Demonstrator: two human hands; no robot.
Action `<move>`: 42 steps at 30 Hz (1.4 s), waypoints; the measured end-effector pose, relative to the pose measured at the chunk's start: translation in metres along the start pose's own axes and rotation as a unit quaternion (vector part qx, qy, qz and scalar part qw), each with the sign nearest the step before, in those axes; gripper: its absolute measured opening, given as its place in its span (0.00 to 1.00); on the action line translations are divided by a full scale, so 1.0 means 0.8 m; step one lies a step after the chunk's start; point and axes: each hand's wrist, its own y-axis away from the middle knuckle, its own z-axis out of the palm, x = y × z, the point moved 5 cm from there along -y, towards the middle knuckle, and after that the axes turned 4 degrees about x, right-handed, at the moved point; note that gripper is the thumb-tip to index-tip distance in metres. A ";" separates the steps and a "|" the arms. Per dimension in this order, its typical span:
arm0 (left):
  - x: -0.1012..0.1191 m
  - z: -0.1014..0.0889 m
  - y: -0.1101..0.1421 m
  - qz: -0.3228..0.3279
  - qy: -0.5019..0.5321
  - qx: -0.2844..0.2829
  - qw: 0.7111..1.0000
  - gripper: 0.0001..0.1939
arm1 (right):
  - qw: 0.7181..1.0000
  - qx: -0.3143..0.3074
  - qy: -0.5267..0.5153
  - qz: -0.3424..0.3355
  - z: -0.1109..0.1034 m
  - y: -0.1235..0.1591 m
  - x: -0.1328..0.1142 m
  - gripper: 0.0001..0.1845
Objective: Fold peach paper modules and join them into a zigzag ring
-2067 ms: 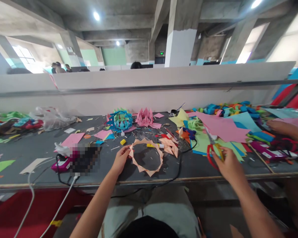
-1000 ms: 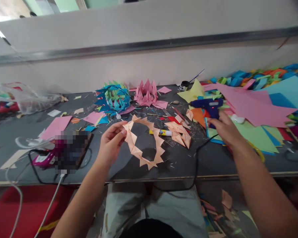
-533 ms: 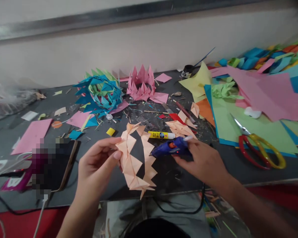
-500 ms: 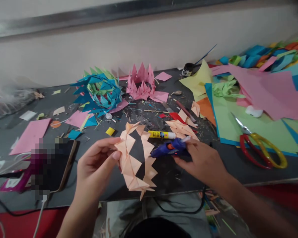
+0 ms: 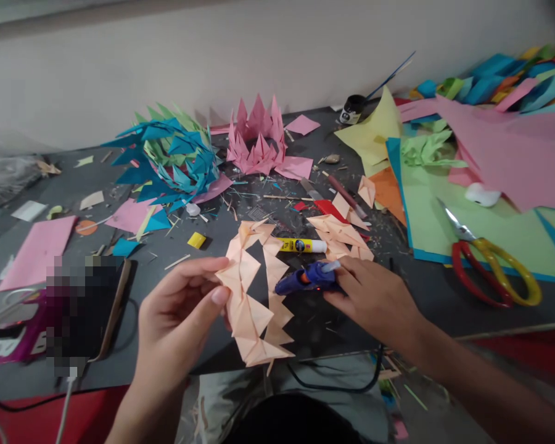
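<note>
My left hand (image 5: 180,308) pinches the left side of a peach folded-paper ring (image 5: 247,302) between thumb and fingers. The ring has pointed edges and is held up over the near part of the table. A blue hot glue gun (image 5: 308,279) is gripped in my right hand (image 5: 374,296), its nozzle pointing left against or just by the ring's right side. I cannot tell whether the tip touches the paper. Behind the ring lies a yellow glue stick (image 5: 303,245), partly hidden by it. More peach folded pieces (image 5: 337,234) lie beyond my right hand.
Scissors (image 5: 494,265) with red and yellow handles rest at right beside stacked coloured sheets (image 5: 485,234). A pink paper crown (image 5: 259,145) and a blue-green one (image 5: 180,160) stand at the back. A phone (image 5: 97,314) with a cable lies left. Paper scraps litter the table.
The view has shifted slightly. The ring has turned a little in my left hand, and the glue gun's nozzle has moved slightly left along the ring's right side. Both grips are unchanged.
</note>
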 end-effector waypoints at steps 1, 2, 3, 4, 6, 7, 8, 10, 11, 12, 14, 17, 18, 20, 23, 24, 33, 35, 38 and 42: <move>0.001 0.002 0.000 0.002 0.001 0.003 1.000 0.09 | 1.000 0.000 0.001 -0.001 0.000 0.000 0.000 0.11; 0.002 0.004 0.000 0.005 0.001 0.004 1.000 0.09 | 1.000 0.000 0.002 -0.002 0.000 0.001 0.001 0.11; 0.003 0.005 0.000 0.008 0.001 0.004 1.000 0.09 | 1.000 0.001 0.001 -0.002 0.000 0.001 0.001 0.11; 0.004 0.006 0.000 0.009 0.000 0.004 1.000 0.09 | 1.000 0.002 0.000 -0.002 0.000 0.001 0.001 0.12; 0.003 0.008 0.000 0.007 -0.005 0.001 1.000 0.09 | 1.000 0.000 -0.003 -0.001 -0.001 0.002 0.002 0.12; 0.003 0.008 0.000 0.005 -0.007 -0.001 1.000 0.09 | 1.000 -0.001 -0.004 -0.001 -0.001 0.002 0.003 0.13; 0.002 0.009 0.000 0.005 -0.009 -0.004 1.000 0.09 | 1.000 -0.002 -0.005 -0.001 -0.002 0.002 0.003 0.13; 0.001 0.009 0.000 0.007 -0.011 -0.007 1.000 0.09 | 1.000 -0.005 -0.002 0.000 -0.002 0.003 0.004 0.13; 0.001 0.009 0.000 0.007 -0.013 -0.009 1.000 0.09 | 1.000 -0.006 0.000 0.000 -0.003 0.004 0.005 0.13; 0.001 0.010 0.000 0.009 -0.014 -0.010 1.000 0.09 | 1.000 -0.007 0.002 0.001 -0.003 0.004 0.005 0.13; 0.001 0.011 0.000 0.012 -0.015 -0.012 1.000 0.10 | 1.000 -0.007 0.004 0.003 -0.004 0.006 0.006 0.13; 0.002 0.013 0.000 0.017 -0.015 -0.010 1.000 0.10 | 1.000 -0.006 0.003 0.004 -0.006 0.008 0.008 0.13; 0.003 0.013 0.000 0.016 -0.018 -0.006 1.000 0.10 | 1.000 -0.006 0.003 0.005 -0.006 0.009 0.009 0.13; 0.004 0.015 0.001 0.015 -0.024 -0.005 1.000 0.10 | 1.000 -0.008 0.004 0.008 -0.006 0.011 0.011 0.13; 0.004 0.015 0.002 0.014 -0.026 -0.002 1.000 0.10 | 1.000 -0.006 0.005 0.009 -0.008 0.014 0.013 0.12; 0.004 0.015 0.002 0.014 -0.026 -0.002 1.000 0.10 | 1.000 -0.005 0.004 0.008 -0.008 0.015 0.014 0.12; 0.002 0.015 0.000 0.028 -0.002 -0.048 0.998 0.11 | 1.000 -0.018 0.011 0.009 -0.011 0.018 0.019 0.12; 0.002 0.016 0.000 0.032 0.002 -0.048 0.998 0.11 | 1.000 -0.021 0.011 0.011 -0.012 0.019 0.020 0.12; 0.002 0.015 -0.001 0.038 -0.001 -0.048 0.998 0.11 | 1.000 -0.026 0.013 0.012 -0.013 0.020 0.021 0.11; -0.002 0.012 -0.001 0.029 -0.022 -0.046 0.998 0.10 | 0.999 -0.023 0.023 0.002 -0.020 0.015 0.020 0.11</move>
